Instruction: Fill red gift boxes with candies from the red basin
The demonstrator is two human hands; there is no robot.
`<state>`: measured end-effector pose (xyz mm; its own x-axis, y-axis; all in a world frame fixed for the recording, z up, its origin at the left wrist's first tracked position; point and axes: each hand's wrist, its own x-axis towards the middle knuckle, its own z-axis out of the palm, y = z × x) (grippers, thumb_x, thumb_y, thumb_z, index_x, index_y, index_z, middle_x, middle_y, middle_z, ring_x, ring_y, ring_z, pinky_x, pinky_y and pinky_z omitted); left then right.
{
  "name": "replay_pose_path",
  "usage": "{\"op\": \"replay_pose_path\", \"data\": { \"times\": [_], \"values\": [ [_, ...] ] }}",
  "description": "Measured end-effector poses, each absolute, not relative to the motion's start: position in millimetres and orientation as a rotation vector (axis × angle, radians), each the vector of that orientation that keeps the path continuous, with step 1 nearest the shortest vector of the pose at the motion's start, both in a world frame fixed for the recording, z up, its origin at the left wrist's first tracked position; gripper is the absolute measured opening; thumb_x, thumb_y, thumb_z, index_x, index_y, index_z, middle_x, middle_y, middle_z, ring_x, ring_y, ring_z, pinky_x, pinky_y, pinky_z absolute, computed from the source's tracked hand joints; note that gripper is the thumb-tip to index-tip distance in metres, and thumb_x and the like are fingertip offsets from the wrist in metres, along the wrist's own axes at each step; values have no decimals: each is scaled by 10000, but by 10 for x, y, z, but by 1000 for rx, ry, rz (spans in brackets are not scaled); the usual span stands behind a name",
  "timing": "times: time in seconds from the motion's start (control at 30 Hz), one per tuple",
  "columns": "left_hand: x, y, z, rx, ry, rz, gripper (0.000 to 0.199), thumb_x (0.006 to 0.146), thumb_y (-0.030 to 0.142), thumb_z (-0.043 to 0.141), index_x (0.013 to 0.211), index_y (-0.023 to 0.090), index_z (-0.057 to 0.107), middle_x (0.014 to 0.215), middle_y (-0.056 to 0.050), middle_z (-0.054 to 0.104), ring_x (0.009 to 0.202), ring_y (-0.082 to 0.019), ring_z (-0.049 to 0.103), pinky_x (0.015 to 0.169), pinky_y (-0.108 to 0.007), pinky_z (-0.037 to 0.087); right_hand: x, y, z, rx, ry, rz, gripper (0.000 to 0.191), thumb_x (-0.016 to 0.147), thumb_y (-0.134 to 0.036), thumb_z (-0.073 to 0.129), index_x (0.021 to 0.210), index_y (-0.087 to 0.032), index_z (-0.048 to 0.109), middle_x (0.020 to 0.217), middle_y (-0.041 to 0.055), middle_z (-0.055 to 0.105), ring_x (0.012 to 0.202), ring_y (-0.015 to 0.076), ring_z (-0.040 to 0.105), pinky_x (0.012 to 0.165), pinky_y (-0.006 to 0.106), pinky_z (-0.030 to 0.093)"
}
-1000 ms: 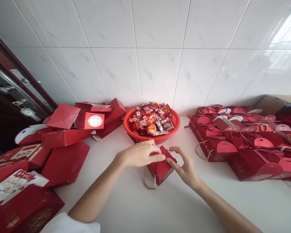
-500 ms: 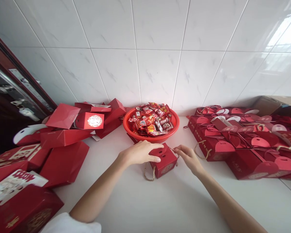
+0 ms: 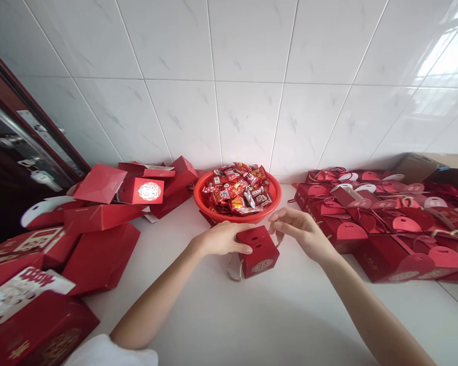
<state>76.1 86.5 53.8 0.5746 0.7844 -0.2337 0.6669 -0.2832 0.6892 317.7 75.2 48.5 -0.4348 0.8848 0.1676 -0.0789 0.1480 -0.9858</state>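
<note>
A small red gift box (image 3: 260, 258) with a round pale emblem stands upright on the white tabletop, its lid closed and two holes on top. My left hand (image 3: 222, 238) grips the box from its left side, thumb on the near edge and fingers behind. On that side a twisted rope handle (image 3: 233, 272) loops down. My right hand (image 3: 302, 231) is at the box's right rear corner, fingers pinched together on the other rope handle (image 3: 279, 239), which is largely hidden by the fingers.
Behind the box sits a red plastic basket (image 3: 199, 203) of wrapped candies (image 3: 236, 190). Opened red boxes (image 3: 103, 254) pile up at left. Rows of closed red boxes (image 3: 389, 254) fill the right, with a cardboard carton (image 3: 416, 165) behind. A tiled wall (image 3: 248, 122) borders the back.
My right hand has risen slightly and turned at the box's right corner, drawing the rope handle up. The box has turned slightly under my left hand, which stays in place.
</note>
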Motion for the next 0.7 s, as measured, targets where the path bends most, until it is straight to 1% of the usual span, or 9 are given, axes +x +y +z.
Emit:
{"op": "replay_pose_path", "data": {
  "times": [0.13,0.23,0.3,0.37,0.4,0.47,0.57,0.63,0.7],
  "values": [
    [791,838,540,1976,1300,236,662,732,442,767,1352,269,614,1296,-51,696,1170,-318,635,902,-344,502,3062,826,482,-901,-1892,1400,261,857,-431,683,918,-177,695,776,32,690,585,123,551,549,261,451],
    [810,826,532,1945,1384,224,749,685,462,795,1362,222,587,1257,-89,695,1116,-330,646,852,-360,505,2989,851,419,-942,-2127,1272,133,854,-304,637,861,-188,700,689,-1,640,582,122,520,530,240,413],
    [812,829,535,1907,1367,214,801,661,453,811,1381,204,562,1127,-86,726,1032,-315,669,800,-352,505,2962,859,382,-970,-2197,1217,93,817,-215,614,829,-192,704,676,-8,630,583,119,507,527,231,403],
    [802,836,549,1844,1305,209,848,663,406,804,1426,181,511,901,-41,726,899,-282,684,734,-335,497,2954,866,359,-985,-2204,1187,120,770,-161,611,828,-193,712,725,-1,655,618,125,532,548,229,422],
    [794,840,559,1817,1269,211,850,670,368,790,1441,170,491,797,-9,695,833,-263,679,700,-322,489,2956,870,352,-987,-2202,1182,141,753,-148,613,837,-193,717,752,3,668,638,131,548,561,231,433],
    [776,843,579,1811,1230,222,781,673,301,757,1404,163,520,701,30,629,759,-234,656,649,-300,470,2962,878,348,-985,-2198,1198,173,735,-144,617,861,-195,723,795,11,685,676,144,577,585,237,452],
    [764,840,590,1868,1274,207,583,659,291,748,1216,179,621,726,27,617,752,-219,633,614,-285,451,2968,885,357,-1002,-2196,1248,178,738,-159,612,876,-193,719,814,18,690,704,155,592,603,246,460],
    [771,837,580,1877,1285,183,521,643,282,753,1137,181,624,737,26,619,749,-214,623,608,-285,444,2966,885,367,-1016,-2198,1259,171,740,-167,614,877,-190,714,808,16,684,704,154,585,611,250,457],
    [780,836,571,1875,1273,187,486,628,224,729,1099,179,617,724,34,600,731,-202,606,603,-284,432,2968,882,373,-1012,-2199,1265,163,744,-170,612,872,-189,711,784,9,672,684,145,569,606,247,447]
  ]
}}
